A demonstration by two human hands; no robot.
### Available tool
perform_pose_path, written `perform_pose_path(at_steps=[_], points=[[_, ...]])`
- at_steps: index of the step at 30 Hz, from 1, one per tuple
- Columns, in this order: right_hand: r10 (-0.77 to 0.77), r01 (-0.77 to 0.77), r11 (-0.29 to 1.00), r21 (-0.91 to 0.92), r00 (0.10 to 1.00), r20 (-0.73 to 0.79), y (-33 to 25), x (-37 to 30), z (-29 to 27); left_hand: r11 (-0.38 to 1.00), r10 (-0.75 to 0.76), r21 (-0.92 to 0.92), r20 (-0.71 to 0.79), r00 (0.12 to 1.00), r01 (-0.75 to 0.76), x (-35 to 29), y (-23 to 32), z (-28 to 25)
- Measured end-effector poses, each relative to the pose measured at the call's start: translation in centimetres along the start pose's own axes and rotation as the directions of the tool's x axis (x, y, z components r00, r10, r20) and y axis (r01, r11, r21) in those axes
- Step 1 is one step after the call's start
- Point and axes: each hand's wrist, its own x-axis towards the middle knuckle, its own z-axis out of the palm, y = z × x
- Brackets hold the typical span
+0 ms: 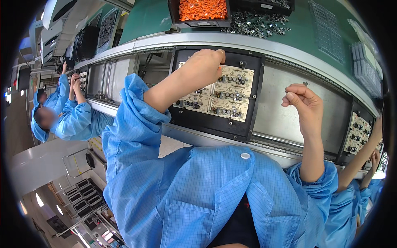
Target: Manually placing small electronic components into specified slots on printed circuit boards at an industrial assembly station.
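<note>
A cream circuit board panel (232, 99) carrying rows of dark cylindrical parts lies in a black frame (182, 117) on the conveyor. My left hand (205, 64) reaches over the panel's far part, fingers bent down and closed. A trace of orange shows by its fingertips, but what they hold is hidden. To the right of that frame, my right hand (305, 103) hovers above the conveyor's metal surface, fingers curled in toward the thumb. Whether anything small sits between them cannot be made out.
Beyond the conveyor's rail, a black bin of orange parts (203, 10) stands beside a heap of small metallic parts (258, 24). Clear plastic trays (366, 68) are stacked at the far right. Another framed board (358, 133) lies rightward. Co-workers in blue (78, 120) work on both sides.
</note>
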Motion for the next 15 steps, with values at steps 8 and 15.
perform_pose_path(at_steps=[8, 15], points=[[0.137, -0.128, 0.984, -0.127, 0.989, 0.063, 0.8, 1.7, 0.2, 0.957, 0.019, 0.259, -0.512, 0.859, 0.134, 6.6, -5.9, -5.3], [-0.159, 0.277, 0.819, -0.503, 0.951, 0.265, -0.6, 5.0, 5.7, 0.934, -0.032, 0.277, -0.563, 0.826, 0.225, 11.4, -8.3, -7.2]])
